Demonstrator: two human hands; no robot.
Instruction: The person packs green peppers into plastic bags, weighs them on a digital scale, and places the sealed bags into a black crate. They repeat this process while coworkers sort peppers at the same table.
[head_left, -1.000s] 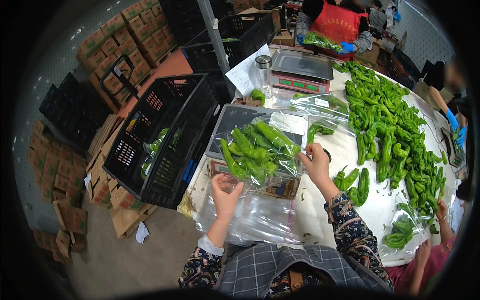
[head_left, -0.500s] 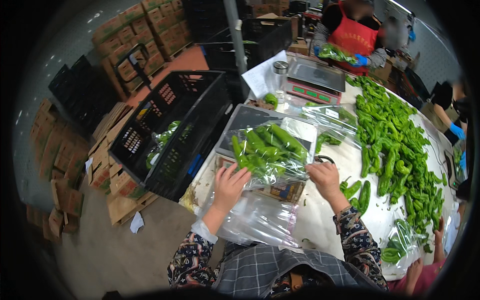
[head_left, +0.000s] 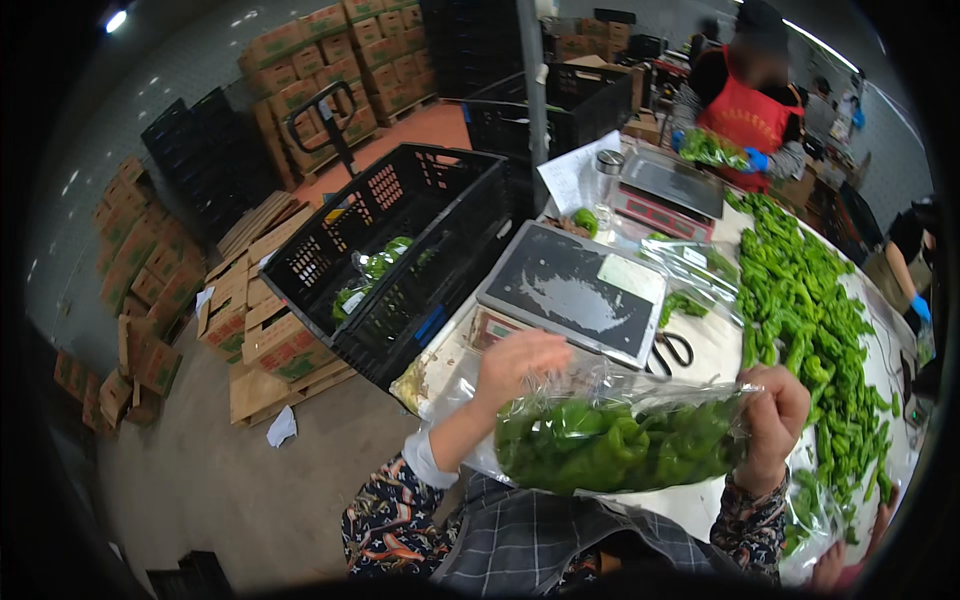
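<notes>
A clear plastic bag of green peppers (head_left: 620, 445) hangs tilted in front of me, lifted off the scale. My right hand (head_left: 775, 415) is closed in a fist on the bag's right end. At the bag's upper left corner is my left hand (head_left: 522, 368), slightly blurred, its fingers stretched out to the right over the plastic; whether it touches the film is hard to tell. Just beyond the bag stands a flat digital scale (head_left: 570, 290) with a wet-looking patch on its dark plate. Black-handled scissors (head_left: 672, 352) lie beside the scale's right edge.
A black crate (head_left: 400, 250) holding bagged peppers stands left of the table. Loose green peppers (head_left: 810, 320) are heaped along the right. A second scale (head_left: 668, 190) and a glass jar (head_left: 607, 175) sit farther back. Across the table, a person in a red apron (head_left: 745, 120) holds peppers.
The pepper bag has come off the scale toward me and is now tilted up. My right hand moved right and nearer with it; my left hand moved right. The view shifted too.
</notes>
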